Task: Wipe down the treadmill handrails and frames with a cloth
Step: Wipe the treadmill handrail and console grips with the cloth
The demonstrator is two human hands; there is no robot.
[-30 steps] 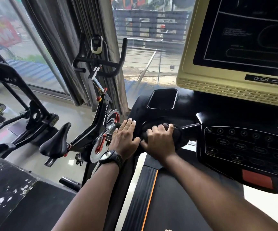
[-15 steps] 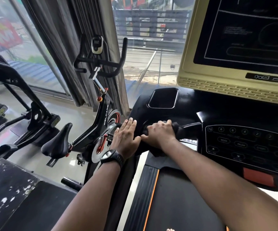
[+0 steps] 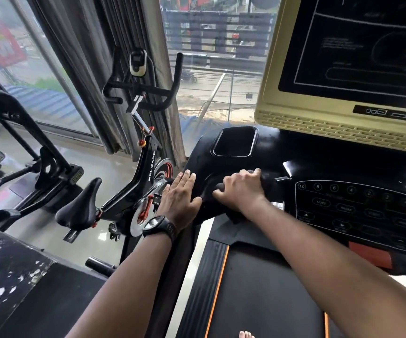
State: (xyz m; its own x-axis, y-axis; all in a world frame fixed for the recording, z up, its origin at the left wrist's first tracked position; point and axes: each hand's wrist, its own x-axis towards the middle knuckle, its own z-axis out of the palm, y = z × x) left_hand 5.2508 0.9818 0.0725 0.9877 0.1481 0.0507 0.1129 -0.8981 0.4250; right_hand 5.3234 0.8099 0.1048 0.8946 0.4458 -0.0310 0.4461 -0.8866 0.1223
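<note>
Handrail [image 3: 283, 178] runs crosswise; right hand [image 3: 241, 189] grips cloth [image 3: 233, 215].

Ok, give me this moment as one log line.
left hand: flat on console side frame | right hand: grips dark cloth around handrail | phase: handrail wipe

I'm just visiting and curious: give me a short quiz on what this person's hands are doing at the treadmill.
1. True or false: the left hand lies flat on the treadmill frame.
2. Which grips the cloth: A) left hand, B) right hand?
3. Fill in: the wristwatch sits on the ___ wrist.
Key: 1 true; 2 B; 3 left.
</note>
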